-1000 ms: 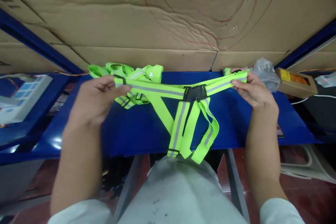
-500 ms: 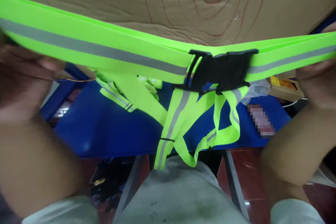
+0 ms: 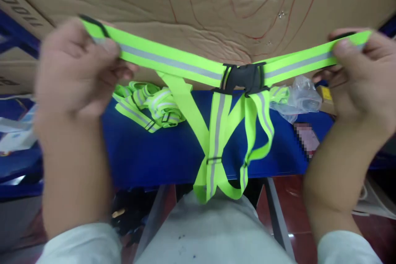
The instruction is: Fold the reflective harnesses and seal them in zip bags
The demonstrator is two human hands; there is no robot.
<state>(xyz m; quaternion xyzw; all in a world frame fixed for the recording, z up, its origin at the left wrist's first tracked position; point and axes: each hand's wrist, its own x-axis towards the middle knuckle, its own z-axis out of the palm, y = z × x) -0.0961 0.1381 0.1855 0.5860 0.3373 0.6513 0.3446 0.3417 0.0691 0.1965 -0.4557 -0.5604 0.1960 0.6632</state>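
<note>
held harness (image 3: pixel 219 119) overlapping bundled straps (image 3: pixel 159 105), plastic bag (image 3: pixel 305 95) rightward, cardboard (image 3: pixel 204 12) behind

Single head-worn view, looking forward and down over the wearer's shirt (image 3: pixel 216 231), left hand (image 3: pixel 74 66) and right hand (image 3: pixel 365 70) near the lens, blue desk (image 3: pixel 148 159) below, cardboard panel (image 3: pixel 198 14) across the upper frame

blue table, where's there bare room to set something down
Bare patches: front left of the table, between the strap bundle and the front edge; and a narrower one between the held harness and the pinkish flat item. Crowded: back right, with the plastic bag and box.
</note>
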